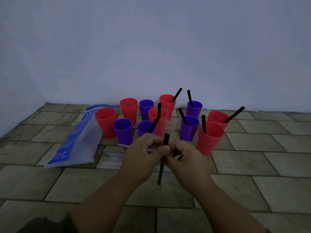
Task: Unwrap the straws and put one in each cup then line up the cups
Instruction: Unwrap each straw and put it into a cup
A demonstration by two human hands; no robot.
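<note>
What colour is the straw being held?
Black. The head view shows the straw held between the left hand and right hand.

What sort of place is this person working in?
Probably a bare indoor room, with the work done at floor level: a brick-patterned tiled floor meets a plain pale wall, and the cups and a blue plastic bag sit directly on the tiles.

A dim indoor room, more likely a home than a workplace. A plain pale wall (151, 47) meets a floor (252, 165) patterned in staggered tan bricks. Red and purple plastic cups (105, 122) stand on the floor close to the wall, and a blue-printed plastic packet (75, 140) lies near the wall too.
</note>
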